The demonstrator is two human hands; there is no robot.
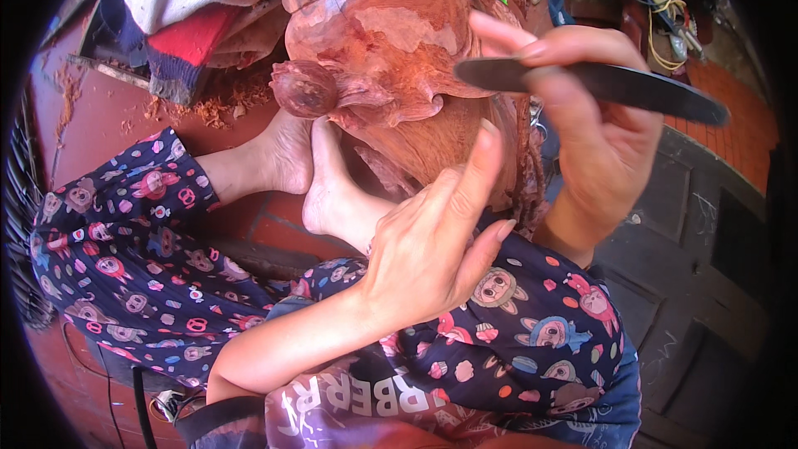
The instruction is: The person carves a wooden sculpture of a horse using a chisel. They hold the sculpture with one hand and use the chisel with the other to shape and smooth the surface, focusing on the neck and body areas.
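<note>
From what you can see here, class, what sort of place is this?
Probably a woodcarving workshop: a reddish carved wood block, wood shavings on the tiled floor, and a dark flat blade in the right hand.

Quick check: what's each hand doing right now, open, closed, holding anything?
Left hand: open, fingers stretched up against the red wood carving, gripping nothing.
Right hand: closed on a dark flat metal blade held across the carving.

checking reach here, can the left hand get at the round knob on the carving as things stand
Probably yes: the left hand is open with nothing in it, and only bare feet lie near the path to the round knob.
</note>
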